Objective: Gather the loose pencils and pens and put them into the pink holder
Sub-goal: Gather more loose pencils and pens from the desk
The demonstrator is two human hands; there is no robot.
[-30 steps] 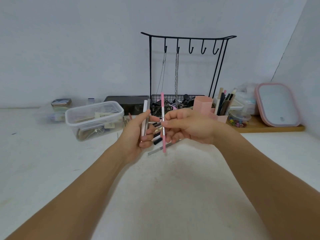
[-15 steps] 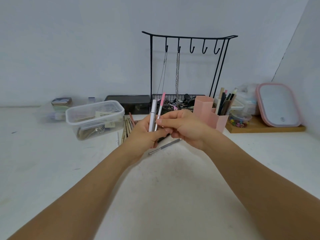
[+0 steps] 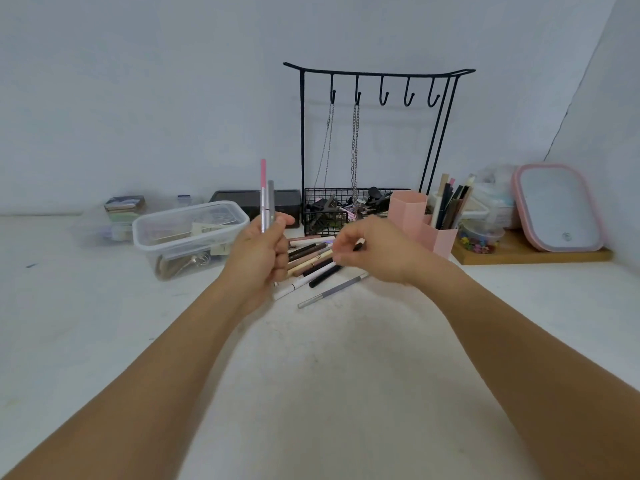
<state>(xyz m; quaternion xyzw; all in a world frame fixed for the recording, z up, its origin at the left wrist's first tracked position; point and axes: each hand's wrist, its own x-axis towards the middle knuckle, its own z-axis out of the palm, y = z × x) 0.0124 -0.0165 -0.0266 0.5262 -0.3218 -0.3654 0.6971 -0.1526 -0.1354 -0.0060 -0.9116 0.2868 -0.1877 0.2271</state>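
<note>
Left grip holds pens (upright) beside tub.

Pink pen passed (leftward), right hand lowered

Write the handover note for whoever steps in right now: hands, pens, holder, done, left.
Left hand: grips a pink-tipped pen and a grey pen, both upright.
Right hand: over the loose pile, fingers curled at a dark pen; grasp unclear.
Pink holder: behind the right hand; its rear compartment already holds several pens.
Done: two pens gathered in the left hand.
Left: the pile on the table, including the grey pencil lying nearest, then everything into the holder.
</note>
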